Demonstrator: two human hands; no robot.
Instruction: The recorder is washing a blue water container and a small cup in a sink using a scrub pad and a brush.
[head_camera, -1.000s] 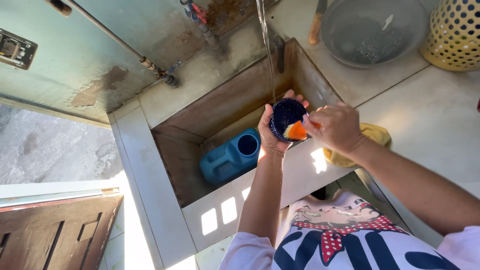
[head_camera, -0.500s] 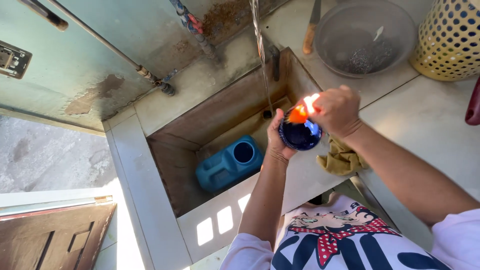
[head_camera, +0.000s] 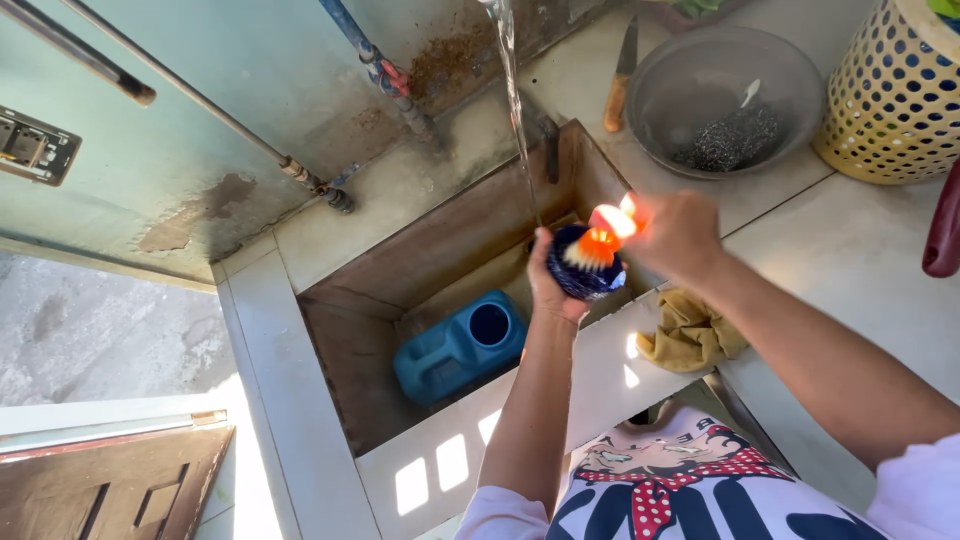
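Left hand (head_camera: 549, 285) cups a small dark blue round bowl (head_camera: 583, 275) from below, fingers wrapped shut around its base, held over the back right corner of the sunken brown sink basin (head_camera: 350, 345). Right hand (head_camera: 675, 235) grips an orange-handled scrub brush (head_camera: 603, 237), fingers closed on the handle, bristles pressed into the bowl. Thin water stream (head_camera: 515, 110) falls from above, landing just behind the bowl. Blue plastic jerrycan (head_camera: 455, 347) lies on its side in the basin floor, mouth open upward. Yellow-brown rag (head_camera: 690, 330) bunched on the pale desk at the basin's right edge, under the right forearm. Grey round metal basin (head_camera: 690, 80) with a steel scourer, wooden-handled knife (head_camera: 619, 75) and yellow perforated basket (head_camera: 895, 95) sit along the desk's far edge.
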